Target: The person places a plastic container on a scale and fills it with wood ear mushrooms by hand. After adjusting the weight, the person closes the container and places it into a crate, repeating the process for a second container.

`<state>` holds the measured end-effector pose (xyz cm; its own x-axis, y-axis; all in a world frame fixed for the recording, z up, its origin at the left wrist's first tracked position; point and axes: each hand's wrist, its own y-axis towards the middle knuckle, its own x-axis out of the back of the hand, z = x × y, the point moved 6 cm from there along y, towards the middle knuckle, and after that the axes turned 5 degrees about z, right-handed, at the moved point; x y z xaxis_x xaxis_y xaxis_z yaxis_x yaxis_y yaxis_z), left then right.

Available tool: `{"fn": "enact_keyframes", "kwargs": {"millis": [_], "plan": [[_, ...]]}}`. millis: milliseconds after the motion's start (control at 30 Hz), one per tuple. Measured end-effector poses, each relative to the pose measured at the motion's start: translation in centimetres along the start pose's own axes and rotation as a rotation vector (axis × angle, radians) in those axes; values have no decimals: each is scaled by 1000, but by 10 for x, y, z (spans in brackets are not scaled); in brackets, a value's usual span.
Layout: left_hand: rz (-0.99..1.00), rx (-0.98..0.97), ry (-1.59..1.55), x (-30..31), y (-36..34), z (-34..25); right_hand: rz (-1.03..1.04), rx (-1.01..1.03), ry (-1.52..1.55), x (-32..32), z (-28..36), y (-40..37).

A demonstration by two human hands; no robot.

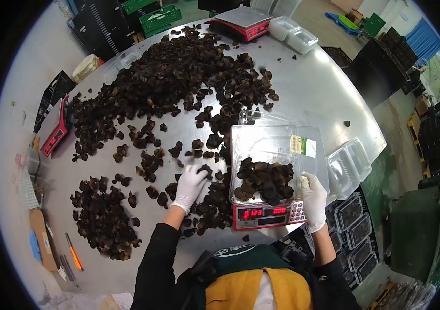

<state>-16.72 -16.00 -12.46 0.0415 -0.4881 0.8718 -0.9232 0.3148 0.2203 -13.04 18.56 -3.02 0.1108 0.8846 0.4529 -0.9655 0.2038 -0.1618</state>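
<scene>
My gloved left hand (191,187) is over the table, fingers closed on a dark wood ear mushroom (205,170). Right of it, a clear plastic box (240,160) part-filled with wood ear mushrooms (264,180) sits on a red scale (310,135) with a steel plate. The scale's red display (261,212) appears to read 0.123. My gloved right hand (313,200) is at the box's right side, thumb and fingers closed on its rim. The box's lid stands open behind it, with a label (303,145) at its top.
A large heap of wood ear mushrooms (153,72) spreads over the metal table (333,93), with a smaller pile (104,219) at left. Other scales (243,23) (55,126) stand at the edges. Empty clear boxes (348,166) lie right; filled boxes (357,222) sit lower right. An orange-handled knife (74,253) lies left.
</scene>
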Motion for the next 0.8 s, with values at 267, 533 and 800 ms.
{"fn": "enact_keyframes", "kwargs": {"millis": [267, 533, 800], "plan": [[-234, 186, -520, 75, 31, -40, -42, 279, -155, -14, 33, 4], [193, -447, -114, 51, 73, -183, -33, 241, -176, -13, 27, -4], [122, -270, -386, 93, 66, -151, -19, 78, -13, 6, 14, -14]]}}
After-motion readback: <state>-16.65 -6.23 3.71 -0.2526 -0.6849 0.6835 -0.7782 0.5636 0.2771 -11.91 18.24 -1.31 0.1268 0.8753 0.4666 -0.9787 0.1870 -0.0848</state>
